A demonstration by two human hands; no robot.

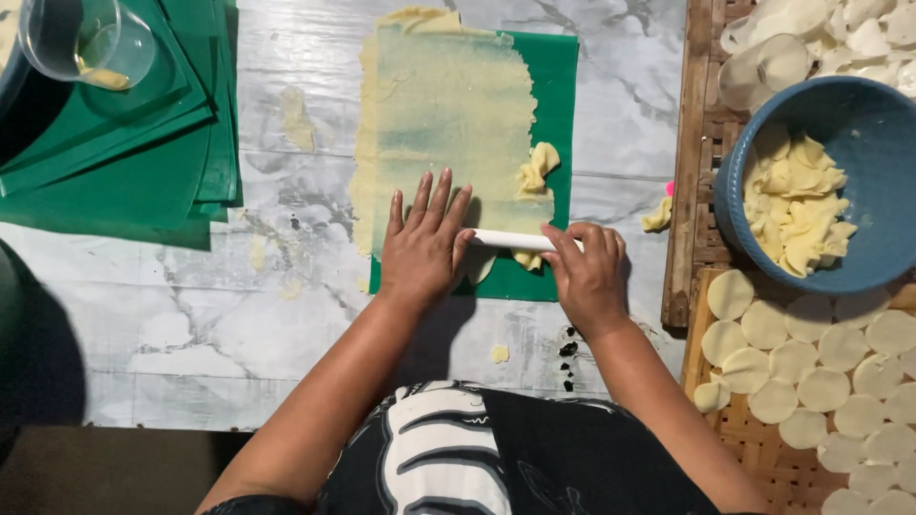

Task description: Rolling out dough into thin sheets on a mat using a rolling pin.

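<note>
Black-and-white patterned clothing (448, 458) fills the bottom edge at 6 o'clock, and both forearms rise from it toward the marble-look table (172, 324). At centre the left hand (425, 250) lies flat with fingers spread on a white rolling pin (510, 240), and the right hand (587, 272) curls over the pin's other end, fingertips pressing down on it. Under the pin a thin yellow dough sheet (444, 114) stretches up toward 12 o'clock over a green plastic mat (558, 114), with a crumpled dough scrap (536, 169) on the sheet's right edge. At 10 o'clock a stack of green sheets (124, 143) sits under a clear cup (91, 40). At 3 o'clock a blue bowl (859, 114) holds dough trimmings (792, 200) on a woven bamboo tray (701, 143). At 4 o'clock round dough discs (821, 381) lie in rows
</note>
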